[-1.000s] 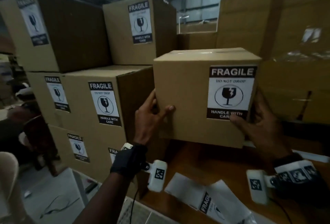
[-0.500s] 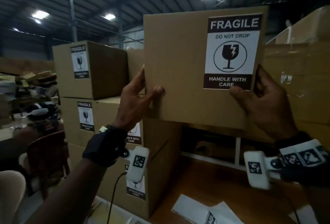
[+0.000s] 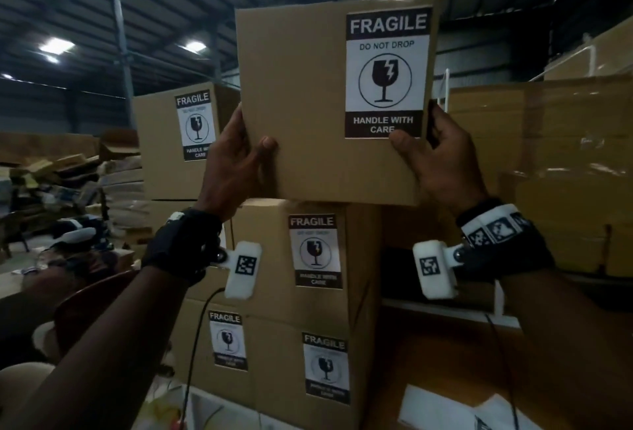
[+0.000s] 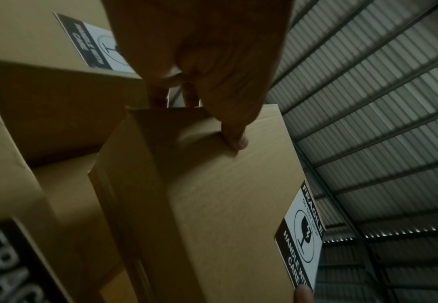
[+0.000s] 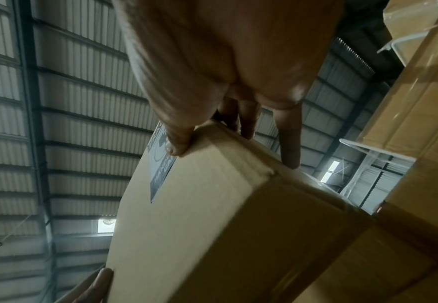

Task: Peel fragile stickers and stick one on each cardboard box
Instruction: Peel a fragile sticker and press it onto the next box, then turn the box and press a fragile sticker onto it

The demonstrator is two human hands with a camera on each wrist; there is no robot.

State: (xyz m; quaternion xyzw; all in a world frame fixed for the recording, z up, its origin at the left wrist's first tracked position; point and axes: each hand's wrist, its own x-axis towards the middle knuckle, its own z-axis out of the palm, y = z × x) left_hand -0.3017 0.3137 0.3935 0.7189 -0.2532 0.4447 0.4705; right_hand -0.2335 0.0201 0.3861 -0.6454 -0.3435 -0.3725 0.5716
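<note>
I hold a brown cardboard box (image 3: 301,97) up high, just above a stack of boxes. A black and white fragile sticker (image 3: 387,73) sits on its front face, upper right. My left hand (image 3: 236,159) grips the box's lower left edge, thumb on the front, fingers behind. My right hand (image 3: 435,159) grips the lower right edge, thumb at the sticker's bottom corner. In the left wrist view the box (image 4: 225,205) and its sticker (image 4: 300,235) show; in the right wrist view the box (image 5: 199,215) shows from below, the sticker (image 5: 160,168) edge-on.
Directly below stands a stack of stickered boxes (image 3: 308,258), with another stickered box (image 3: 181,141) at the back left. Large wrapped cartons (image 3: 548,162) rise at the right. White sticker sheets (image 3: 455,409) lie on the wooden table (image 3: 428,354) at the lower right. A cluttered area lies far left.
Both hands have lifted the stickered box from table level up and leftward, to a spot over the stack of stickered boxes. The grip on both edges stays the same.
</note>
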